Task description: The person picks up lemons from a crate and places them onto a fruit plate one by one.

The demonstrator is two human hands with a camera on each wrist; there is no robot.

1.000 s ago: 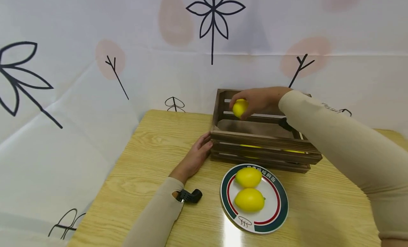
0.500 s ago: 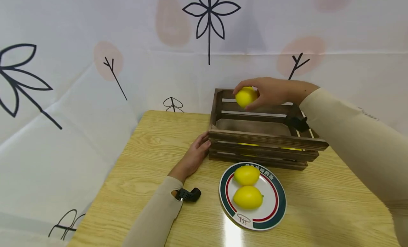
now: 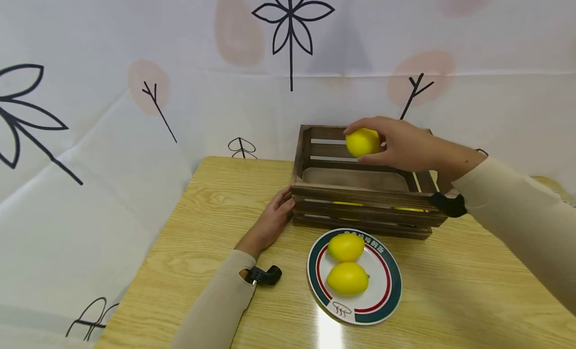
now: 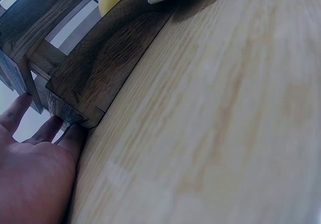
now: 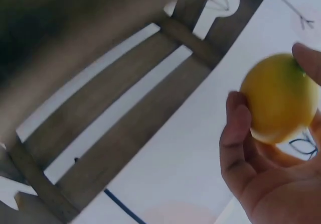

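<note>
My right hand (image 3: pixel 402 144), fingers curled round a lemon (image 3: pixel 362 143) above the crate (image 3: pixel 351 193), has just moved it rightward, leaving it lifted but unplaced, while my left hand (image 3: pixel 272 219) touches the crate's corner with extended fingers.

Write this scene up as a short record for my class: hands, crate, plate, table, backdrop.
Right hand: grips a lemon, seen against the back slats of the crate in the head view
Left hand: touches the crate's left end
Crate: dark slatted wood, yellow visible through front gaps
Plate: in front of the crate, two lemons on it
Table: light wood grain
Backdrop: white, with black plant drawings
</note>
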